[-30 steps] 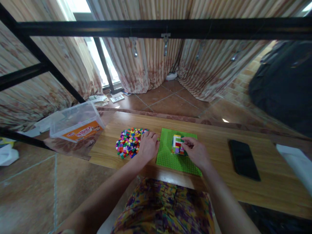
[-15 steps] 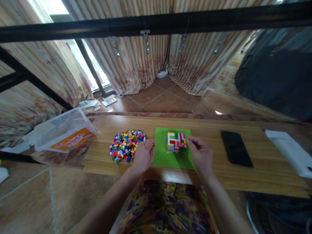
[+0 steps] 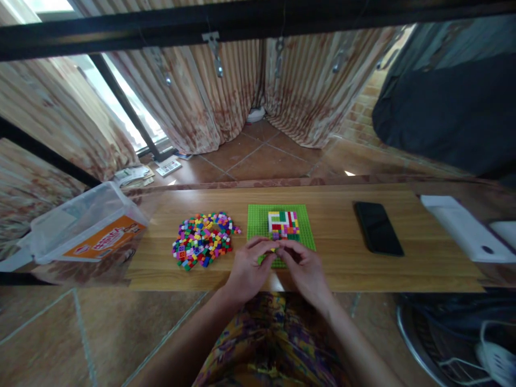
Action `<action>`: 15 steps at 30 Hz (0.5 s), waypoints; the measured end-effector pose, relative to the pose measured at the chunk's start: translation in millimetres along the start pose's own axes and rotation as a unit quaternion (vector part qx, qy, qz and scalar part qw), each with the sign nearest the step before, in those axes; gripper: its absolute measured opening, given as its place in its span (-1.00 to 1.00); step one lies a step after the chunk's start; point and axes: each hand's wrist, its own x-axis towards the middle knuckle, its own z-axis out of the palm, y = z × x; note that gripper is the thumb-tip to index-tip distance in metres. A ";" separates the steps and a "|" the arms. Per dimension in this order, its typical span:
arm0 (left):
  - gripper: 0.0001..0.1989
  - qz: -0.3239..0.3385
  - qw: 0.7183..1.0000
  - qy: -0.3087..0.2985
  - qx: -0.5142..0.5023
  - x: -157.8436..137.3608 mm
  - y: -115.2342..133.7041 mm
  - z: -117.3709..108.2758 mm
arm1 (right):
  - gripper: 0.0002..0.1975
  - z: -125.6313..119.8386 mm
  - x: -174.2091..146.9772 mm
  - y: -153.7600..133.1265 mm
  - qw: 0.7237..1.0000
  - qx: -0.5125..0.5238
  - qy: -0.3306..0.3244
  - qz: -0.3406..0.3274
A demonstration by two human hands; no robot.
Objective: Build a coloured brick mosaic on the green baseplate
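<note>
My left hand (image 3: 252,266) and my right hand (image 3: 300,266) meet over the front part of a green studded baseplate (image 3: 258,215). Between the pinched fingertips of both hands shows a small yellow toy brick (image 3: 273,250), partly covered by the fingers. Just beyond the fingertips stands a block of stacked toy bricks (image 3: 284,223) on the baseplate, its top patterned in white, red, green, pink and yellow. To the left of the baseplate lies a loose pile of small colourful bricks (image 3: 203,242) on the wooden table.
A black phone (image 3: 378,228) lies on the wooden table (image 3: 334,215) to the right, with a white flat object (image 3: 455,226) farther right. A clear plastic box (image 3: 88,226) with an orange label stands at the left. A dark metal bar (image 3: 258,21) crosses above.
My left hand has moved right from beside the brick pile, and my right hand has come left from the baseplate's right edge. They now meet at the small yellow brick. The view has shifted slightly.
</note>
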 end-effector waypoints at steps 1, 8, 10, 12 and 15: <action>-0.73 -0.003 1.000 -0.005 -0.006 0.1 2.5 -0.8 | -0.79 0.6 -0.3 -1.8 1.000 0.005 0.000 0.003; -0.81 -0.089 0.992 -0.021 -0.085 -1.2 4.5 -1.5 | -0.85 -0.9 -4.0 -3.0 1.000 0.009 0.001 0.009; -0.84 -0.138 0.982 -0.008 -0.127 -2.7 0.9 1.6 | -0.87 -2.5 -6.5 -1.7 1.000 -0.010 -0.009 0.008; -0.88 -0.190 0.965 -0.004 -0.182 -3.8 -2.0 4.7 | -0.87 -4.4 -9.2 -1.3 0.999 -0.020 -0.025 0.008; -0.92 -0.258 0.928 -0.005 -0.268 -4.6 -3.0 7.2 | -0.87 -7.0 -12.8 -1.9 0.999 -0.008 -0.041 0.016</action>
